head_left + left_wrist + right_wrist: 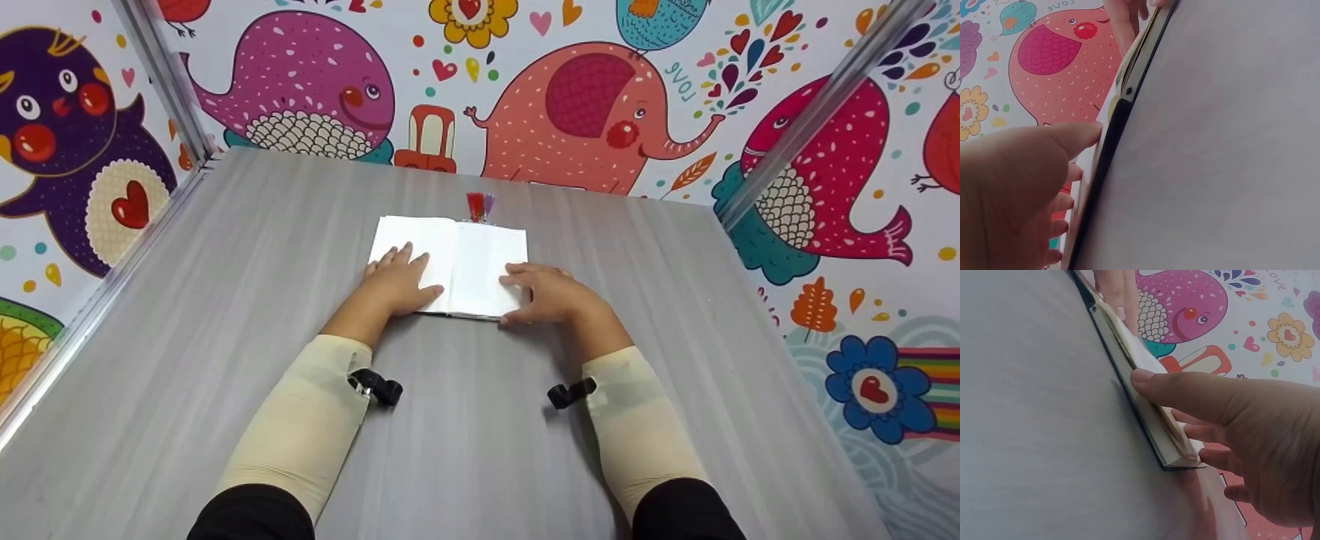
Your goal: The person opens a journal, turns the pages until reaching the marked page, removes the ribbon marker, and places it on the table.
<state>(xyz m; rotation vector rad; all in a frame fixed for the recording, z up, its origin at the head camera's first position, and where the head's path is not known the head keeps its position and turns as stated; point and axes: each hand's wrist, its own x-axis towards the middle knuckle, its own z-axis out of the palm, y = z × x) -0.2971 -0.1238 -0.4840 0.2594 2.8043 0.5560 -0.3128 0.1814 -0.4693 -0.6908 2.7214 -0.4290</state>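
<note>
An open notebook [480, 259] with white, blank-looking pages and a dark cover lies on the grey table. My left hand [397, 281] rests on its left page, fingers spread and thumb near the lower edge. At the right page's lower corner, my right hand [551, 294] grips the notebook, with the thumb on the near edge and the fingers bent over the right side. In the right wrist view, the thumb [1157, 379] touches the edge of the thick page block [1154, 430]. A red tassel [475, 205] and a purple tassel [490, 202] stick out at the top.
The grey table [465, 450] stretches around the notebook on all sides. Walls printed with cartoon animals [577, 112] stand behind and beside it, with metal posts [169, 82] at the corners. Each forearm wears a pale sleeve with a black camera mount [382, 386].
</note>
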